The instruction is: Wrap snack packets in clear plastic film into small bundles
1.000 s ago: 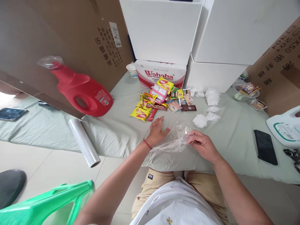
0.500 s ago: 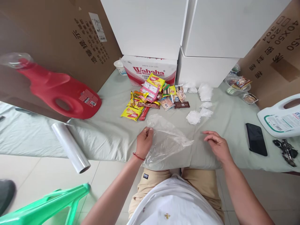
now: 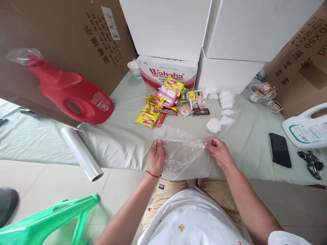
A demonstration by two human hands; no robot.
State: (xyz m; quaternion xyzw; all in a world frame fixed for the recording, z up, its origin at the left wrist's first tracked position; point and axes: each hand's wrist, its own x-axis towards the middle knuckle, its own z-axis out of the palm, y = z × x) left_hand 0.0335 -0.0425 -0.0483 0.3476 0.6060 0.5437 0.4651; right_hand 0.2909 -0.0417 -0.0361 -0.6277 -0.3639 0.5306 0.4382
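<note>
A clear plastic bag [image 3: 182,154] is stretched between both my hands, just above the near edge of the pale green sheet [image 3: 122,136]. My left hand [image 3: 156,157] pinches the bag's left upper edge; a red string circles that wrist. My right hand [image 3: 217,151] pinches the right upper edge. Beyond the bag lies a pile of wrapped snacks [image 3: 168,103] in yellow, pink and brown packets, apart from both hands.
A red jug [image 3: 68,95] lies at the left and a roll of clear film [image 3: 81,153] hangs over the sheet's edge. Small white bags [image 3: 219,114], a black phone [image 3: 280,149], keys [image 3: 310,163], a white jug [image 3: 308,127] and a Wahaha carton [image 3: 167,73] sit around. A green stool [image 3: 48,221] stands near left.
My right hand let go of the bag, then took hold of its right edge again. My left hand moved from flat on the sheet to pinching the bag's left edge, and the bag is now spread.
</note>
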